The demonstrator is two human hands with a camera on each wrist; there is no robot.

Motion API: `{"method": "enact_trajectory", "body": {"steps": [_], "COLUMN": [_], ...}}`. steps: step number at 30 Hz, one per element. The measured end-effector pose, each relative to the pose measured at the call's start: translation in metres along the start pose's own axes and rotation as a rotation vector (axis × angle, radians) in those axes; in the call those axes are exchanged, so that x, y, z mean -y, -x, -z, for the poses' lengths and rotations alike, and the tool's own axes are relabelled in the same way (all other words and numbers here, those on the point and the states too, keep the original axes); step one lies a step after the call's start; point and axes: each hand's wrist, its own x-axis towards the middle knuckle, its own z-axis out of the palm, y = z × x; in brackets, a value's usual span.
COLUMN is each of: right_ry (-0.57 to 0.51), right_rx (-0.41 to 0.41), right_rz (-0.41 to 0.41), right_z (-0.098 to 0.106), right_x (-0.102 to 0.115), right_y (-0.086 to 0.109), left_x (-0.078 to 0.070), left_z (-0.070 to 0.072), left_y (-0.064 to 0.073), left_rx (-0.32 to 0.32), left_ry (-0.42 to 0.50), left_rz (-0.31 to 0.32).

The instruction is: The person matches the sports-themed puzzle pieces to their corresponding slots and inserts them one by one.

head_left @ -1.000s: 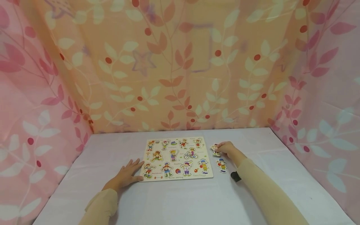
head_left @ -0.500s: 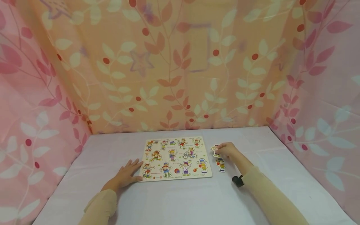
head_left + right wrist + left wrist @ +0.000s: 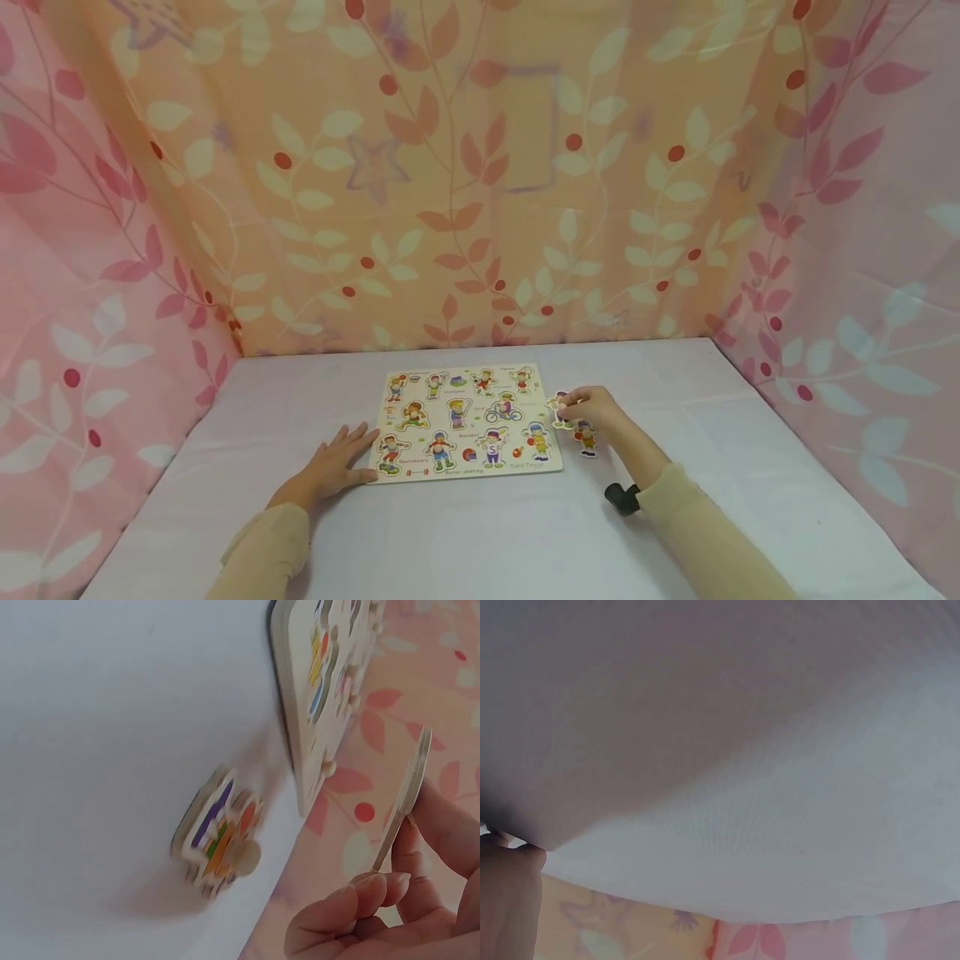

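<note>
In the head view my right hand [image 3: 596,408] pinches a wooden puzzle piece [image 3: 560,410] shaped like a small figure, just off the board's right edge. The right wrist view shows this piece [image 3: 405,799] edge-on and raised, between thumb and fingers. A second figure piece [image 3: 587,440] with a round knob lies on the table under the right hand. The pale peg puzzle board [image 3: 517,429] carries several figures of children at sports. With fingers spread, my left hand [image 3: 330,468] rests at the board's left edge. In the left wrist view only part of that hand [image 3: 508,889] shows.
A white cloth covers the table [image 3: 465,533]. Floral curtains [image 3: 420,192] stand behind it and along both sides. A black object [image 3: 622,498] sits at the right sleeve's cuff.
The right hand has carried its puzzle piece slightly left, closer to the board's right edge. The left hand stays at the board's left edge.
</note>
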Motion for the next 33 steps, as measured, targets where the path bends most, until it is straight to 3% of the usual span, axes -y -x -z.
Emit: {"method": "enact_trajectory", "body": {"steps": [10, 17, 24, 30, 33], "right_ry": [0.007, -0.035, -0.008, -0.115, -0.119], "right_rx": [-0.004, 0.039, 0.033, 0.060, 0.062], "right_rz": [0.077, 0.069, 0.092, 0.102, 0.124], "right_z": [-0.024, -0.042, -0.054, -0.066, -0.073], "right_x": [0.003, 0.006, 0.011, 0.010, 0.008], "right_y": [0.009, 0.015, 0.019, 0.020, 0.020], "left_x": [0.002, 0.002, 0.000, -0.002, -0.001], "left_z": [-0.001, -0.001, 0.000, 0.001, 0.001], "left_y": [-0.001, -0.002, -0.001, 0.000, 0.000], "left_rx": [0.004, 0.006, 0.011, 0.007, 0.003], "left_ry": [-0.004, 0.000, 0.004, 0.008, 0.005], "left_rz": [0.007, 0.012, 0.018, 0.013, 0.009]}}
